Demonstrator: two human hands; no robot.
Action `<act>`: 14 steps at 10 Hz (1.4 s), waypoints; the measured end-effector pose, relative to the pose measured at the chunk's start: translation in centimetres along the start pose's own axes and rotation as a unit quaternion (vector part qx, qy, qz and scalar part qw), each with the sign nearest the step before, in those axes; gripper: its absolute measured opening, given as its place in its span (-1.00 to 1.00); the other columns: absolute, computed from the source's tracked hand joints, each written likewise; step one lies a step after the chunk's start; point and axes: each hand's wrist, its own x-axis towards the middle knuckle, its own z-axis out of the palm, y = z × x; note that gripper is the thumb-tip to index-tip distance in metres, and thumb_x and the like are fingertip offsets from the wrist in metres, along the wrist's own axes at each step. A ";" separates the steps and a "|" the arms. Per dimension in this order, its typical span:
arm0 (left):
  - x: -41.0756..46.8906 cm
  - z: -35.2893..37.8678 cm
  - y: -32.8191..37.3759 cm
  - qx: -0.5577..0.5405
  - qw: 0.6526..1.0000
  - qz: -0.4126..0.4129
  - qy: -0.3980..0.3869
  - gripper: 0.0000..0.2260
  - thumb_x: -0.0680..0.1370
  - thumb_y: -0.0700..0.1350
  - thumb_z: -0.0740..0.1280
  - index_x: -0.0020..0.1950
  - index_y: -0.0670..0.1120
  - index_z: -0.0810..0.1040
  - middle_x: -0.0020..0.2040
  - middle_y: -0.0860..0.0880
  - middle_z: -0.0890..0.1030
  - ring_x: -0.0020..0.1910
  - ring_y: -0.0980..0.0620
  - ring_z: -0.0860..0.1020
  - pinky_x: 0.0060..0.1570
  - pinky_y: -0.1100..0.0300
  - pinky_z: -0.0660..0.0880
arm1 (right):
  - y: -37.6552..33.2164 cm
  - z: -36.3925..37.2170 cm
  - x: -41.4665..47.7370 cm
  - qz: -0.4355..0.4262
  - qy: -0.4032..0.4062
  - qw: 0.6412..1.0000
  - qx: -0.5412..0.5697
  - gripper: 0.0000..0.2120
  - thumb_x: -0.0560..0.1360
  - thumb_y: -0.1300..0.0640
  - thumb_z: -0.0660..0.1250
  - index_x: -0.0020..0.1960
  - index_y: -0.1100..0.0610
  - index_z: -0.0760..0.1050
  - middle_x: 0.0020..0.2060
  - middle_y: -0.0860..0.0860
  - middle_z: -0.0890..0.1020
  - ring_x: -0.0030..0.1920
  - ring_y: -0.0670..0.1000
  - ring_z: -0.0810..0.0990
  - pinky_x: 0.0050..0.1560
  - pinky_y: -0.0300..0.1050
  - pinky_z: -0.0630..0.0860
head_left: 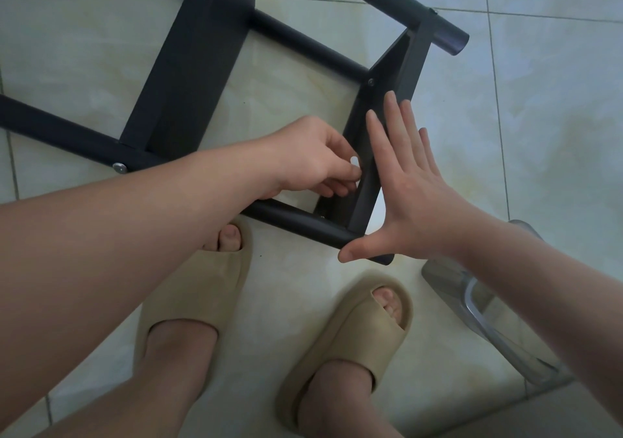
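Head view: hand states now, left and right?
Left hand: closed, pinching a small white piece beside the black frame.
Right hand: open, fingers straight, pressed flat against the frame, holding nothing.

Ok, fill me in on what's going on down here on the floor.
A person is working on a black metal frame that lies on the tiled floor. The left hand pinches a small white piece at the inner side of the frame's end bar. The right hand, fingers straight, presses flat against the bar's outer side, bracing it. The person's feet, in beige slides, are just in front of the frame.
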 end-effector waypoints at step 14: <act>-0.4 -0.6 0.1 -0.015 0.994 -0.083 -0.062 -0.85 0.65 -0.12 0.32 -0.07 -0.15 0.57 -0.26 -0.08 0.71 -0.24 0.04 0.70 -0.23 0.21 0.59 | -0.4 -0.1 0.1 0.001 -0.002 1.000 0.011 0.49 0.10 -0.68 0.27 0.62 0.14 -0.38 0.57 0.05 -0.46 0.53 0.07 -0.53 0.54 0.14 -0.36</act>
